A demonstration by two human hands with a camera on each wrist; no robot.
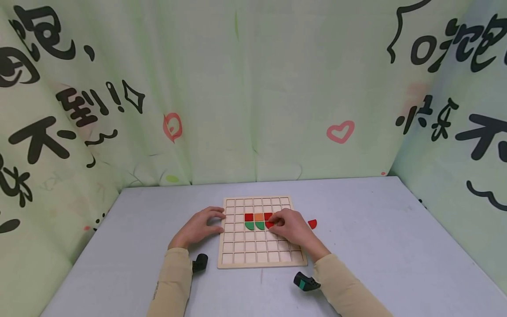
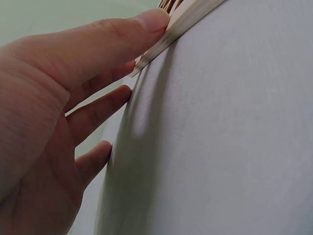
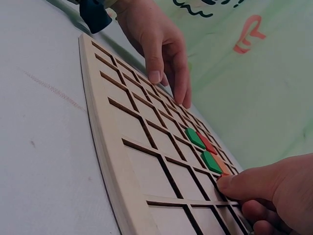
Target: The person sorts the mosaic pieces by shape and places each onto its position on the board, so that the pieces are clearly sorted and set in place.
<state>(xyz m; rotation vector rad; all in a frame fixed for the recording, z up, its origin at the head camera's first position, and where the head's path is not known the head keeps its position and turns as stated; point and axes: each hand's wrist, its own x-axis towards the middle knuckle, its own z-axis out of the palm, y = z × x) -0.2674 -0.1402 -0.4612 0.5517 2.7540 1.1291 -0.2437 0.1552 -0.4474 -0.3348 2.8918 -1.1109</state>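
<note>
A wooden grid board [image 1: 239,258] lies on the table. My left hand [image 1: 202,225] rests at its left edge, fingers fairly straight; in the left wrist view the thumb [image 2: 152,20] touches the rim. My right hand [image 1: 292,224] pinches a red quarter-circle piece [image 1: 269,224] at a grid cell; the fingers hide part of it. To its left sit two green quarter-circle pieces [image 1: 249,226] in neighbouring cells. The row above holds a red square [image 1: 248,217], an orange square [image 1: 259,217] and another red piece [image 1: 267,216], partly covered by the right hand.
A loose red quarter-circle piece [image 1: 312,224] lies on the table [image 1: 356,220] right of the board. Black wrist devices [image 1: 200,263] sit by both sleeves. A pale green curtain [image 1: 293,88] with writing and hearts stands behind the table and at its sides.
</note>
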